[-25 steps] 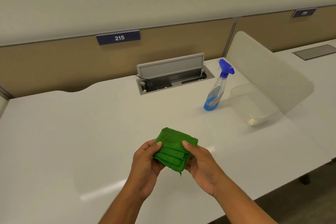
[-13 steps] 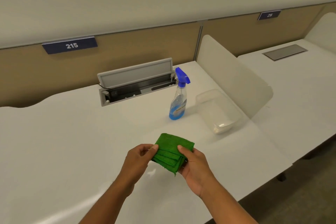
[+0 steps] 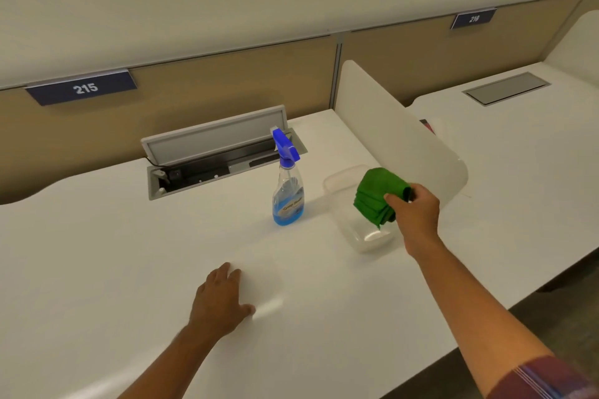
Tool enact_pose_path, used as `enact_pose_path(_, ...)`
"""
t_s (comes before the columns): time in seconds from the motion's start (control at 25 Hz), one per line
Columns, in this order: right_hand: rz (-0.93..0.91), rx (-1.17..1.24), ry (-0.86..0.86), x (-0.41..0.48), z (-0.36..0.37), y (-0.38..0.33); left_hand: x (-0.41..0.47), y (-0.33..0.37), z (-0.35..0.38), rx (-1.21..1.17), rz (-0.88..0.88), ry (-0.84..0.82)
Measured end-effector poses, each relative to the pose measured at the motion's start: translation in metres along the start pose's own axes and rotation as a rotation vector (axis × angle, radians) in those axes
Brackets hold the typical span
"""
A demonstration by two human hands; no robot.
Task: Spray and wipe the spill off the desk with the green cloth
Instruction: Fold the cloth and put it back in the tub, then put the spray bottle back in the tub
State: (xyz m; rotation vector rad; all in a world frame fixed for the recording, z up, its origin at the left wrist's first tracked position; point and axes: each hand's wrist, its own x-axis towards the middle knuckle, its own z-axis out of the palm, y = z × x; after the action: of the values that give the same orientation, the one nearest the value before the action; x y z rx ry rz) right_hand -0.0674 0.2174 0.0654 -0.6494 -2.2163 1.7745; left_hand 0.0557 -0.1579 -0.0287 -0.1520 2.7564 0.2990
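White worktop (image 3: 113,253): right hand (image 3: 416,215) fingers gripped the folded green cloth (image 3: 377,196) over a clear tub (image 3: 343,185) at 3 o'clock of the spray bottle (image 3: 287,191); left hand (image 3: 220,300) lay flat, fingers loosely spread.

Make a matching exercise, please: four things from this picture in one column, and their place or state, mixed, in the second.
1. cloth
2. spray bottle
3. left hand
4. cable box

a. lid up
b. flat on the desk
c. held in the right hand
d. standing upright, untouched

Pairs: 1-c, 2-d, 3-b, 4-a
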Motion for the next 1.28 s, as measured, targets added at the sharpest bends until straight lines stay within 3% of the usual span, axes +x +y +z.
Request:
enact_pose_path(0.12,-0.385,-0.371,-0.042,0.03,0.006,0.008,-0.001,0.005,0.004,-0.043,-0.018,0.021)
enact_pose_path(0.24,-0.678,-0.796,-0.281,0.048,0.017,0.036,-0.003,0.007,0.004,-0.049,-0.033,0.028)
enact_pose_path(0.44,-0.424,-1.19,-0.811,0.071,0.027,0.036,-0.003,0.009,0.002,-0.062,-0.046,0.059)
enact_pose_path(0.56,-0.291,-1.258,-0.972,0.076,0.027,0.019,-0.005,0.009,0.004,-0.052,-0.052,0.056)
enact_pose_path(0.68,-0.312,-1.245,-0.98,0.074,0.023,0.02,-0.006,0.009,0.005,-0.058,-0.046,0.078)
enact_pose_path(0.92,-0.408,-1.074,-0.683,0.055,0.02,0.026,-0.005,0.012,0.008,-0.07,-0.046,0.083)
enact_pose_path(1.08,-0.527,-0.662,-0.451,0.034,0.056,0.01,-0.002,0.014,0.006,-0.056,-0.058,0.069)
enact_pose_path(1.28,-0.434,-0.429,-0.497,0.002,0.136,-0.006,0.0,0.012,0.006,-0.027,-0.059,0.045)
